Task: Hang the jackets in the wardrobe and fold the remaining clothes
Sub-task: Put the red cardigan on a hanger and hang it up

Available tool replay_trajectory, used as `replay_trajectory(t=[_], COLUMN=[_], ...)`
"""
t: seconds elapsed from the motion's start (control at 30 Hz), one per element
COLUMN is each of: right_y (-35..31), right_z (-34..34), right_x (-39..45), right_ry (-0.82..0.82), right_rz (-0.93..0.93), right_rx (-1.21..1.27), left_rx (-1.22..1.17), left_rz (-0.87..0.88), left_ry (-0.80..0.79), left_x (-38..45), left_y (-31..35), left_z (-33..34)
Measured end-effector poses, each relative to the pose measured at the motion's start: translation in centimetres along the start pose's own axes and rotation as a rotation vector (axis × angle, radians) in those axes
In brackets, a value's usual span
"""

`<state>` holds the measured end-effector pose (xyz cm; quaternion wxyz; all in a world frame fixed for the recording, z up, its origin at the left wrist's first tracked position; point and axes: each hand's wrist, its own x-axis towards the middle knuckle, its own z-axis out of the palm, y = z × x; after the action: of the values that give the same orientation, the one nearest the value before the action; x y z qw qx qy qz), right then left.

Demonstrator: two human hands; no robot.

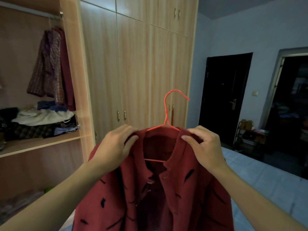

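A dark red jacket (183, 189) with black marks hangs in front of me on a thin red wire hanger (166, 112), whose hook sticks up above the collar. My left hand (115, 145) grips the jacket's left shoulder by the collar. My right hand (203, 145) pinches the right shoulder and collar. The open wardrobe section (71, 64) is at the left, with a rail (55, 18) at the top from which patterned and maroon garments (51, 67) hang.
A pile of loose clothes (41, 120) lies on the wardrobe shelf (41, 144). Closed wardrobe doors (133, 72) stand straight ahead. To the right are a dark door (226, 97), a second doorway (293, 105), a small rack (250, 135) and tiled floor (266, 180).
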<state>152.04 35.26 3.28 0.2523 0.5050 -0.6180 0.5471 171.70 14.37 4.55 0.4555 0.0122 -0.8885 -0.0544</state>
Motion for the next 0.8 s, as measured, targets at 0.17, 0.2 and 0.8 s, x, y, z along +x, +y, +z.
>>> replay_trajectory(t=[0.17, 0.2, 0.8], right_y=[-0.3, -0.2, 2.5], right_z=[-0.4, -0.9, -7.9], right_x=[0.7, 0.8, -1.0], right_ry=[-0.218, -0.283, -0.518], right_rz=[0.082, 0.121, 0.106], right_rx=[-0.035, -0.005, -0.393], left_rx=[0.002, 0.017, 0.135], left_rz=[-0.111, -0.117, -0.115], left_ry=[0.166, 0.183, 0.238], left_x=[0.2, 0.1, -3.7], left_y=[-0.5, -0.7, 0.4], left_z=[0.3, 0.3, -1.9])
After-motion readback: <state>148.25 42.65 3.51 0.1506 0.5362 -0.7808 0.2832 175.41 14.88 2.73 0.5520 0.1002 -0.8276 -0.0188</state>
